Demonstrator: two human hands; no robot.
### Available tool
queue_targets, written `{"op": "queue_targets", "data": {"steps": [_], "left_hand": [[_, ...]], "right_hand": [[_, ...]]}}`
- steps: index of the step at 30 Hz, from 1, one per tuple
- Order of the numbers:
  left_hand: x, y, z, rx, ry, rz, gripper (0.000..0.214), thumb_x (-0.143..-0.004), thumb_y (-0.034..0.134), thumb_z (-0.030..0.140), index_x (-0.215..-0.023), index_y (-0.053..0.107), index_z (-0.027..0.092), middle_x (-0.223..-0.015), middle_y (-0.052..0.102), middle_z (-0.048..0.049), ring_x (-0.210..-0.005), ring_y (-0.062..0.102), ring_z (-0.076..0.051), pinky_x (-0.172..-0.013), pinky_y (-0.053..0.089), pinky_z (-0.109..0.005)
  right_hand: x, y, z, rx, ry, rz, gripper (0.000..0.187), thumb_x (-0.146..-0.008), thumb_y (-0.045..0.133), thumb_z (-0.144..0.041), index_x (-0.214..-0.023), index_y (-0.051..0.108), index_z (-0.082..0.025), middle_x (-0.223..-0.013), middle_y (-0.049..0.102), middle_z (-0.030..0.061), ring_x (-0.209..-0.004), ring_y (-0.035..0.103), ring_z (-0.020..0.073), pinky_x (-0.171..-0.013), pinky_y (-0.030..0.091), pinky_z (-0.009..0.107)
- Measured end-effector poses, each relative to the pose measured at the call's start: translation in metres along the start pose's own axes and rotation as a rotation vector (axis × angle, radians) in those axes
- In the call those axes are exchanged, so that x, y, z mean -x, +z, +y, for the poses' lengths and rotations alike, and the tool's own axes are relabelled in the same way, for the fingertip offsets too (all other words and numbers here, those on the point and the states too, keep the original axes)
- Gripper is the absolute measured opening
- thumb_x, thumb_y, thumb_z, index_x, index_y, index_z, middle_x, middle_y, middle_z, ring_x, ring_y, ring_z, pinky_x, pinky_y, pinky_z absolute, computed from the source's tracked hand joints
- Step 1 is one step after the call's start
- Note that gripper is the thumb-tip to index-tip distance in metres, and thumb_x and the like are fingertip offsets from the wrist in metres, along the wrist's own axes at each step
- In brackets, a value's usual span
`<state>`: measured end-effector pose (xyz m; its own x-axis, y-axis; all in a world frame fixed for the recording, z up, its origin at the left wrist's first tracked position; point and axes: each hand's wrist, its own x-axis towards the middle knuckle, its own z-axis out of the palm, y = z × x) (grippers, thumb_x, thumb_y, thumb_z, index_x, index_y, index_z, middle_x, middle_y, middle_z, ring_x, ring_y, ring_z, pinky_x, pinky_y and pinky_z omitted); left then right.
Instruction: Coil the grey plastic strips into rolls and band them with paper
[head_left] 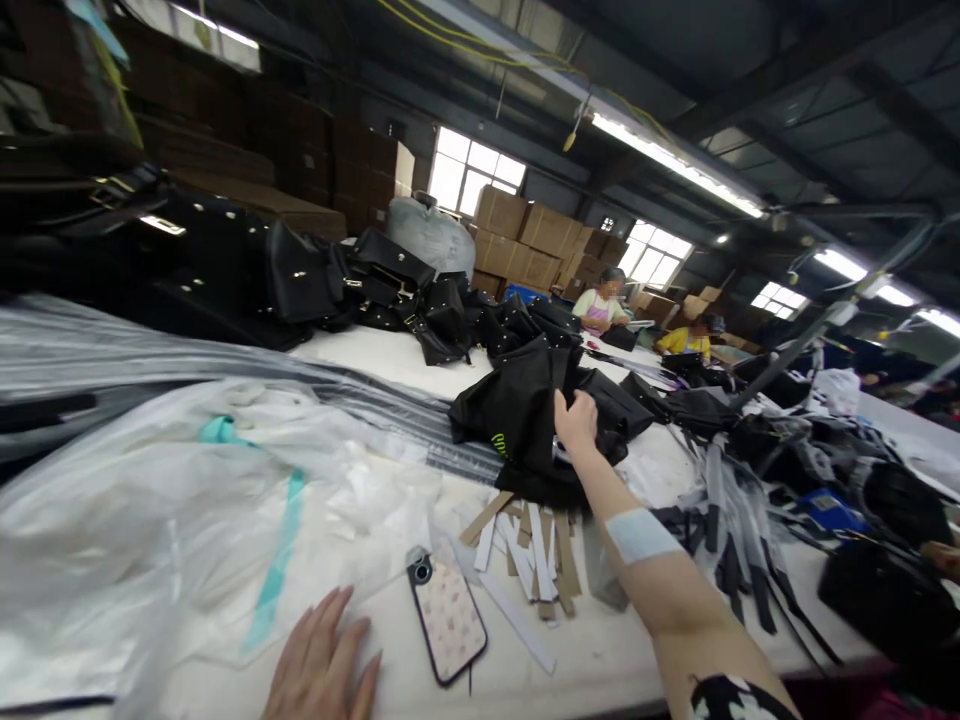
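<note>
My right hand (pixel 576 420) reaches far out over the white table (pixel 390 360) and closes on a black fabric bag (pixel 517 415) in a heap of black cloth. A pale plaster sits on that forearm. My left hand (pixel 324 668) lies flat on the table near the front edge, fingers spread, holding nothing. Just to its right lies a phone (pixel 448 617) in a patterned case, face down.
Cardboard and white paper strips (pixel 534 560) lie scattered past the phone. Crumpled clear plastic sheeting (pixel 165 500) covers the left. Black handbags (pixel 300 270) are piled at the back left, black straps (pixel 731 520) at right. Two people (pixel 600 305) work farther along, before stacked cartons (pixel 525 240).
</note>
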<state>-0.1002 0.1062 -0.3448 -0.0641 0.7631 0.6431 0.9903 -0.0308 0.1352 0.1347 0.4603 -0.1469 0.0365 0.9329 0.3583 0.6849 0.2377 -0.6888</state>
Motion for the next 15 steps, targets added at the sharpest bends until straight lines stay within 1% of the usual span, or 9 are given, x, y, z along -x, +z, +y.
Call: {"op": "queue_targets", "data": {"steps": [2, 3, 4, 5, 7, 8, 11, 13, 15], "left_hand": [[-0.004, -0.009, 0.005, -0.007, -0.03, -0.035, 0.03, -0.079, 0.057, 0.037, -0.101, 0.066, 0.019, -0.135, 0.054, -0.0136, -0.124, 0.049, -0.032, -0.106, 0.035, -0.047], [-0.006, -0.013, 0.007, -0.014, -0.041, -0.046, 0.029, -0.08, 0.057, 0.036, -0.102, 0.066, 0.02, -0.135, 0.054, -0.013, -0.124, 0.049, -0.031, -0.106, 0.035, -0.046], [-0.007, -0.015, 0.008, -0.022, -0.049, -0.055, 0.029, -0.08, 0.056, 0.036, -0.102, 0.066, 0.02, -0.134, 0.054, -0.0126, -0.125, 0.049, -0.03, -0.106, 0.035, -0.045], [-0.008, -0.018, 0.01, -0.031, -0.054, -0.063, 0.029, -0.081, 0.056, 0.035, -0.103, 0.065, 0.02, -0.134, 0.055, -0.0127, -0.125, 0.049, -0.03, -0.106, 0.036, -0.045], [-0.009, -0.021, 0.012, -0.051, -0.052, -0.063, 0.028, -0.081, 0.057, 0.034, -0.103, 0.065, 0.019, -0.132, 0.056, -0.0137, -0.125, 0.049, -0.03, -0.104, 0.039, -0.044], [-0.01, -0.022, 0.012, -0.064, -0.046, -0.056, 0.028, -0.081, 0.057, 0.034, -0.103, 0.065, 0.019, -0.131, 0.057, -0.0141, -0.124, 0.049, -0.03, -0.102, 0.041, -0.044], [-0.01, -0.024, 0.011, -0.118, -0.012, -0.021, 0.026, -0.079, 0.059, 0.033, -0.101, 0.064, 0.02, -0.129, 0.058, -0.0137, -0.122, 0.052, -0.03, -0.098, 0.044, -0.042], [-0.008, -0.023, 0.008, -0.157, 0.011, 0.001, 0.026, -0.078, 0.059, 0.032, -0.101, 0.064, 0.021, -0.129, 0.059, -0.0122, -0.119, 0.054, -0.029, -0.096, 0.046, -0.04], [-0.007, -0.022, 0.006, -0.184, 0.035, 0.02, 0.025, -0.077, 0.06, 0.03, -0.1, 0.064, 0.022, -0.127, 0.061, -0.011, -0.117, 0.056, -0.028, -0.094, 0.047, -0.039]], "right_hand": [[0.039, 0.012, -0.008, 0.026, -0.301, 0.062, 0.045, -0.091, 0.045, -0.036, -0.128, 0.047, -0.01, -0.139, 0.041, 0.0217, -0.13, 0.037, 0.0305, -0.106, 0.031, 0.05], [0.058, 0.022, -0.013, 0.043, -0.481, 0.023, 0.042, -0.09, 0.046, -0.033, -0.127, 0.049, -0.013, -0.136, 0.045, 0.0183, -0.128, 0.039, 0.0283, -0.107, 0.032, 0.048], [0.076, 0.033, -0.017, 0.074, -0.634, -0.063, 0.037, -0.09, 0.047, -0.03, -0.123, 0.052, -0.016, -0.13, 0.051, 0.0154, -0.124, 0.043, 0.0262, -0.106, 0.034, 0.045], [0.091, 0.047, -0.021, 0.137, -0.721, -0.19, 0.033, -0.09, 0.048, -0.029, -0.119, 0.055, -0.017, -0.124, 0.056, 0.0128, -0.119, 0.047, 0.0239, -0.104, 0.036, 0.04], [0.109, 0.078, -0.027, 0.321, -0.685, -0.439, 0.027, -0.09, 0.048, -0.027, -0.115, 0.058, -0.019, -0.117, 0.06, 0.0093, -0.113, 0.052, 0.02, -0.1, 0.039, 0.031], [0.113, 0.093, -0.028, 0.412, -0.616, -0.505, 0.027, -0.091, 0.046, -0.026, -0.114, 0.058, -0.019, -0.117, 0.06, 0.0094, -0.111, 0.053, 0.0196, -0.098, 0.04, 0.029], [0.104, 0.133, -0.027, 0.577, -0.444, -0.536, 0.028, -0.09, 0.043, -0.017, -0.112, 0.059, -0.012, -0.113, 0.06, 0.0159, -0.107, 0.056, 0.0236, -0.091, 0.042, 0.031], [0.093, 0.151, -0.024, 0.627, -0.379, -0.529, 0.027, -0.084, 0.047, -0.011, -0.107, 0.061, -0.006, -0.11, 0.059, 0.0214, -0.103, 0.059, 0.0272, -0.087, 0.044, 0.034], [0.085, 0.162, -0.021, 0.673, -0.33, -0.539, 0.027, -0.079, 0.051, -0.008, -0.103, 0.062, -0.005, -0.107, 0.06, 0.0234, -0.098, 0.062, 0.0283, -0.082, 0.045, 0.034]]}}
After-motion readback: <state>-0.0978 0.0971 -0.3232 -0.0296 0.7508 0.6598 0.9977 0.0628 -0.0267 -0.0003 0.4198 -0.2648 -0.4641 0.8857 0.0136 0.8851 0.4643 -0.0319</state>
